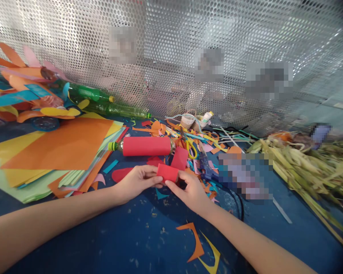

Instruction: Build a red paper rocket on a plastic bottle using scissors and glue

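Between both hands I hold a small folded piece of red paper (168, 172) just above the blue surface. My left hand (136, 183) pinches its left end, and my right hand (193, 189) grips its right end, thumb in front. Right behind it lies a plastic bottle wrapped in red paper (146, 146), its green cap pointing left. Another red paper strip (180, 158) rests by the bottle's base, and a rounded red cutout (122, 174) lies beside my left hand.
Coloured paper sheets (60, 142) are stacked at left, with a paper-decorated bottle model (42, 95) behind. Yellow-handled scissors (191, 148), a blue glue gun (207, 169) and paper scraps lie past my hands. Dry husks (303, 171) pile at right, and a perforated metal wall (165, 45) stands behind.
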